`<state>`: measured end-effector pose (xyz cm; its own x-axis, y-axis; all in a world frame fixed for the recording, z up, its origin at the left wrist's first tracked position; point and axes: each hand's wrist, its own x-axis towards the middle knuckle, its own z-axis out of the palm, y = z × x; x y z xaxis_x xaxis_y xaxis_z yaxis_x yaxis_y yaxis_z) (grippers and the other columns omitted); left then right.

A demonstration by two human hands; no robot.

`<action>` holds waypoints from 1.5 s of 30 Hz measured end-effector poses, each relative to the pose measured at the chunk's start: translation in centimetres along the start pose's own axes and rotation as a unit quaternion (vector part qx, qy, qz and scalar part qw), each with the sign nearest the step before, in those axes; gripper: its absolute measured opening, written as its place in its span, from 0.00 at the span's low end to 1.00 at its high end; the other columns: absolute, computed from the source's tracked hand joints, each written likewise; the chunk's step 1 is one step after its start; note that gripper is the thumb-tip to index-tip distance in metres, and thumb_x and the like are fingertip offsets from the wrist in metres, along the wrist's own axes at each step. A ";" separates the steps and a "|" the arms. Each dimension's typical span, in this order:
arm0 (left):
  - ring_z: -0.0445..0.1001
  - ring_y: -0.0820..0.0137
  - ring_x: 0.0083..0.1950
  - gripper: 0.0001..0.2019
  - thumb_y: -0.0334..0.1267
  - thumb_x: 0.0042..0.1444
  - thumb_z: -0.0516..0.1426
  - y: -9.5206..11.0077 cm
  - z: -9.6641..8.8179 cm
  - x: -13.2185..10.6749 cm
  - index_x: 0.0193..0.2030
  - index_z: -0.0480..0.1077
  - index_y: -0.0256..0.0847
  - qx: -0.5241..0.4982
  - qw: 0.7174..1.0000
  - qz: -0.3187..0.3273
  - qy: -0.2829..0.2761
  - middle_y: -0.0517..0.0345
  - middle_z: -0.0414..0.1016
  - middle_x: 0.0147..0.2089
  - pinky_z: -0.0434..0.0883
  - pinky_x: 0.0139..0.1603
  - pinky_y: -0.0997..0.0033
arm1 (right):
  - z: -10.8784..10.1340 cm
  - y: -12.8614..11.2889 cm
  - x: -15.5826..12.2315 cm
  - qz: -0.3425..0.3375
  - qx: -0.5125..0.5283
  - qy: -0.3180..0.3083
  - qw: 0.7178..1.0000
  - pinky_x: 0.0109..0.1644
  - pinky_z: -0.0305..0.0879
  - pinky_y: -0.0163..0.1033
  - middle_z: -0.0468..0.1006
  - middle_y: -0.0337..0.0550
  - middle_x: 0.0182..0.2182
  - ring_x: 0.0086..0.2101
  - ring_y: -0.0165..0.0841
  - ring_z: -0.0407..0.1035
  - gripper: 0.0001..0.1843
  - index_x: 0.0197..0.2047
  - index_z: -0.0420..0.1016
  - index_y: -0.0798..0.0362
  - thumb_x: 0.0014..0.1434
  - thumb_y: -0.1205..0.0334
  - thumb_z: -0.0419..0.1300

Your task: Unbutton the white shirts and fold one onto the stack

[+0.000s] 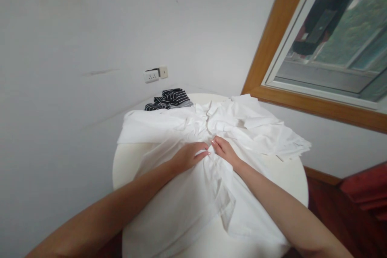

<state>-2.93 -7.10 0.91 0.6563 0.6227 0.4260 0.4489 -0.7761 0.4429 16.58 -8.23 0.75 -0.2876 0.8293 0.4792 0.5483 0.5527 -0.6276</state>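
Note:
A white shirt (178, 197) is spread over a round white table (125, 165), its lower part draping toward me past the near edge. The cloth is bunched and creased along the middle. My left hand (192, 155) pinches the shirt's middle between thumb and fingers. Close beside it, my right hand (223, 148) is closed on the same strip of cloth, thumb up. Whether a button lies between the fingertips is too small to tell. One sleeve-like part stretches left, and folded white cloth (272, 135) fans out to the right.
A black-and-white striped cloth (172, 98) lies crumpled at the table's back edge. Behind it is a white wall with a socket (151, 75). A wood-framed window (272, 32) is at the upper right. Red fabric (367, 187) hangs low on the right, over a dark red floor.

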 end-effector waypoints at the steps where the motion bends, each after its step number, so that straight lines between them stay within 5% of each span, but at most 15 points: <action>1: 0.76 0.68 0.43 0.13 0.45 0.63 0.50 0.0 0.1 0.0 0.43 0.71 0.41 0.010 1.000 -0.003 0.003 0.56 0.78 0.40 0.69 0.47 0.70 | 0.0 -0.1 0.0 -0.002 -0.006 -0.003 1.000 0.31 0.57 0.36 0.62 0.37 0.23 0.27 0.31 0.60 0.18 0.26 0.55 0.49 0.67 0.53 0.44; 12: 0.76 0.67 0.43 0.14 0.44 0.64 0.49 -0.6 1.3 -0.6 0.41 0.73 0.41 0.075 0.995 0.018 0.057 0.54 0.79 0.41 0.70 0.47 0.69 | -0.3 -0.2 0.0 -0.057 -0.089 -0.031 0.994 0.33 0.58 0.39 0.63 0.40 0.23 0.27 0.33 0.59 0.19 0.25 0.54 0.49 0.67 0.54 0.41; 30: 0.76 0.67 0.44 0.14 0.42 0.64 0.47 0.0 0.3 -0.4 0.43 0.72 0.41 0.048 0.999 0.015 0.013 0.54 0.78 0.41 0.70 0.47 0.69 | -1.1 -0.5 -0.3 -0.122 -0.059 -0.100 0.986 0.39 0.56 0.41 0.62 0.38 0.20 0.29 0.33 0.60 0.25 0.21 0.55 0.51 0.67 0.49 0.42; 35: 0.76 0.66 0.40 0.13 0.41 0.63 0.47 0.1 0.2 -0.4 0.43 0.71 0.42 0.079 0.996 -0.007 -0.027 0.56 0.78 0.38 0.69 0.42 0.70 | -1.2 -0.7 -0.5 -0.138 -0.085 -0.108 0.981 0.39 0.55 0.40 0.66 0.39 0.21 0.29 0.33 0.61 0.24 0.21 0.59 0.51 0.66 0.47 0.46; 45: 0.76 0.67 0.42 0.17 0.43 0.65 0.45 -0.2 0.4 -0.3 0.40 0.74 0.42 0.070 0.997 0.010 -0.018 0.56 0.79 0.39 0.67 0.42 0.71 | -2.2 -1.0 -0.6 -0.140 -0.150 -0.136 0.969 0.40 0.56 0.40 0.73 0.42 0.27 0.33 0.35 0.65 0.17 0.29 0.69 0.51 0.58 0.46 0.58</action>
<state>-2.96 -7.22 0.37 0.6863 0.6046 0.4043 0.5138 -0.7964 0.3190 17.93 -9.45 2.42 -0.6317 0.6640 0.4001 0.6105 0.7442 -0.2710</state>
